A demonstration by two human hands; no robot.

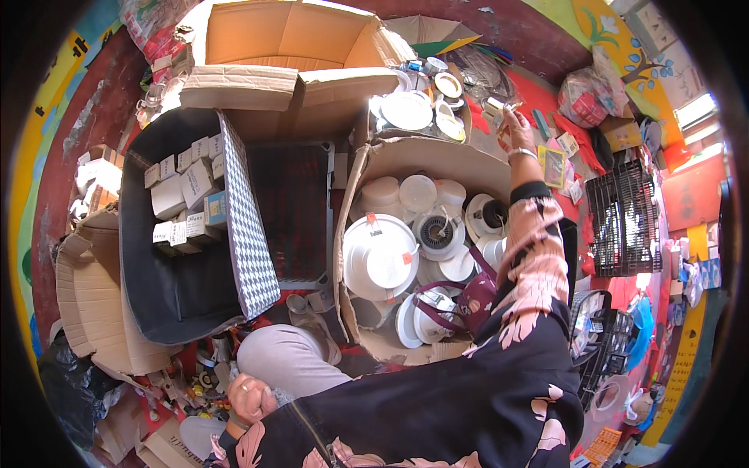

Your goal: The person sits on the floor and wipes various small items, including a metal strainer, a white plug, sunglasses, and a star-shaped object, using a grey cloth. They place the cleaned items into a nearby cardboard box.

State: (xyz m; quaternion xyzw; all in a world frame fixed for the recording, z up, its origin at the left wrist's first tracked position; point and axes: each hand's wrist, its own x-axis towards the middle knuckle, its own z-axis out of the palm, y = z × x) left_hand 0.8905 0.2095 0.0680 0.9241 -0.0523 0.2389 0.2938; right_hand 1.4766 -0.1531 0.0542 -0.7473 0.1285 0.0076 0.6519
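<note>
While your right hand (516, 134) pinches a small pale item (495, 104) (too small to name) at the upper right of the frame, your left hand (251, 398) is curled closed at the lower left; whether it grips anything, I can't tell. White lamps (390, 261) fill the carton (349, 222) at centre.

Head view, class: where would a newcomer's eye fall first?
Probably on the round white lamps crowding the open carton right of centre. Next, left of centre, the black bin with a checked side, holding small boxes. Then the right hand, stretched toward the upper right, apparently pinching a small pale item.
</note>
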